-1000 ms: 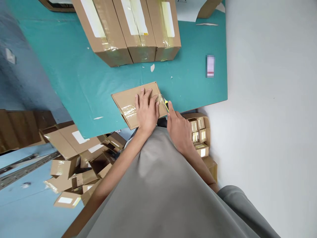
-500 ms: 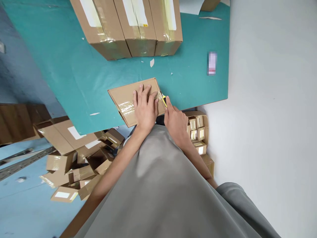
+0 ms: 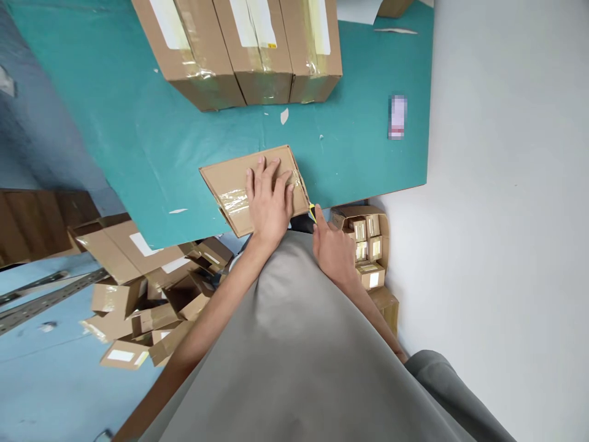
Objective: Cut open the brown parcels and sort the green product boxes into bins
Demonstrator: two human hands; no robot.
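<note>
A flat brown cardboard box (image 3: 232,175) with clear tape across its top lies near the front edge of the teal table (image 3: 368,159). My left hand (image 3: 270,199) rests on top of it with the fingers spread. In my right hand (image 3: 334,245) is a yellow and black box cutter (image 3: 313,212), gripped with the index finger along its handle. Its tip is at the box's near right corner; the blade itself is too small to make out. Along the box's right side, a dark slit shows in the edge beside the tape.
Three taped cardboard cartons (image 3: 262,67) stand side by side at the back of the table. A blurred pale rectangular item (image 3: 397,116) lies at the right. Opened boxes (image 3: 151,307) are heaped on the floor at left. A carton of small boxes (image 3: 386,245) stands below the table, near the white wall (image 3: 506,184).
My right hand first slides the box cutter a little up along the box's right edge, then draws it down towards me to the near corner. My left hand stays on the box.
</note>
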